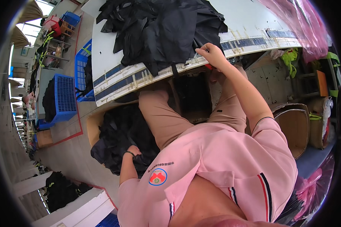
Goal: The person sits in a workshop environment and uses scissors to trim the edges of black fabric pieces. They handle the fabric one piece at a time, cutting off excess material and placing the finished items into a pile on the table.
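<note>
White worktable (pixel 113 72) with striped edge, grey workshop floor (pixel 70 151)

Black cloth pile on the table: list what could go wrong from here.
1. The black cloth pile hangs over the table edge; with the right hand at that edge, a tug might drag pieces to the floor.
2. The left hand reaches down into the floor box of dark cloth while the person twists sideways, so the reach may be unsteady.
3. Both heaps are the same black, so pieces could get mixed up.
</note>
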